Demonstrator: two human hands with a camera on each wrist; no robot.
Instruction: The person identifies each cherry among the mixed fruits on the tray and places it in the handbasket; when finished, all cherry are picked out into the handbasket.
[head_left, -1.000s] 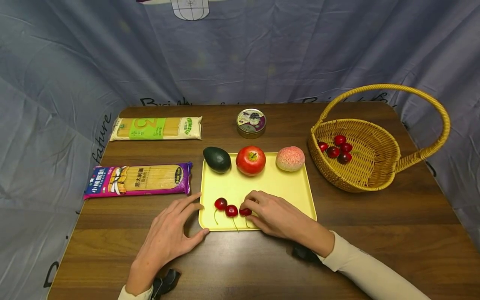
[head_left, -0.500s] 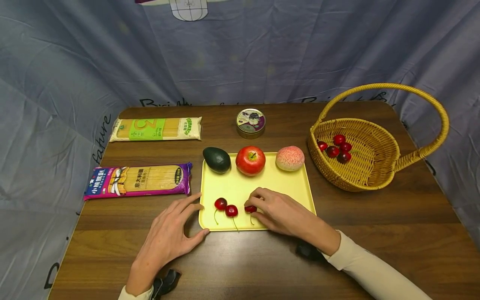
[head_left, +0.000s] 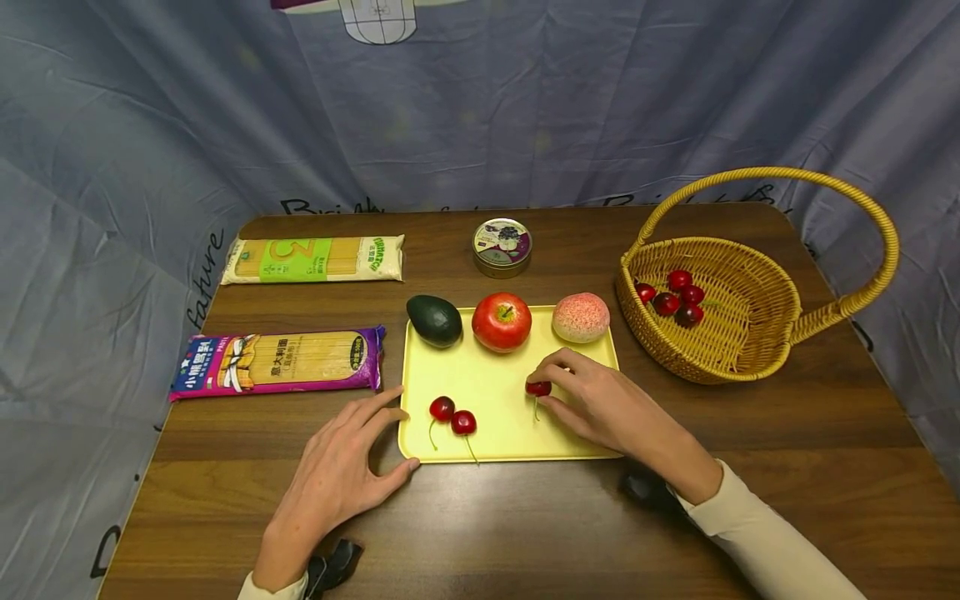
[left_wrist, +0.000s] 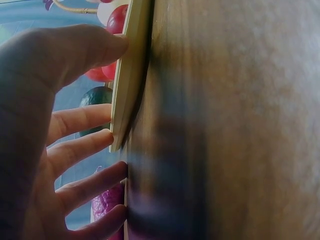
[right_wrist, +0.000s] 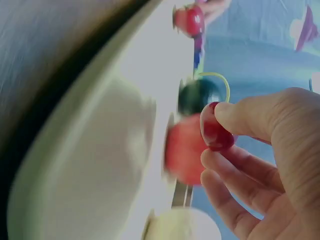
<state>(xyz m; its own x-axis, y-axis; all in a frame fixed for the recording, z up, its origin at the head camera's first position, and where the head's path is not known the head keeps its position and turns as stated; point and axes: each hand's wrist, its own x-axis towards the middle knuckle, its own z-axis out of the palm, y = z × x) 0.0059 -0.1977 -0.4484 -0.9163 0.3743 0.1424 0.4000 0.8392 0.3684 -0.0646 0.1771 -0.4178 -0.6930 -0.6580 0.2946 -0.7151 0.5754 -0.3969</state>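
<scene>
My right hand [head_left: 600,400] pinches a cherry [head_left: 537,388] with a green stem over the right part of the yellow tray [head_left: 480,375]; the right wrist view shows that cherry [right_wrist: 216,127] between thumb and fingers. My left hand [head_left: 337,462] touches the tray's left edge and front-left corner, fingers spread; in the left wrist view its thumb and fingertips meet the tray rim [left_wrist: 131,65]. Two cherries [head_left: 442,408] lie at the tray's front left. Along its back are an avocado [head_left: 434,320], a red apple [head_left: 502,322] and a peach [head_left: 581,317].
A wicker basket [head_left: 675,358] with several cherries [head_left: 666,304] stands to the tray's right, its handle raised. Two pasta packs [head_left: 315,258] lie at the left, the purple one [head_left: 292,360] nearer. A round tin [head_left: 502,247] stands behind the apple.
My right hand has moved right and away from the body with the cherry, which has left the other two and come up from the tray. The left hand has stayed in place.
</scene>
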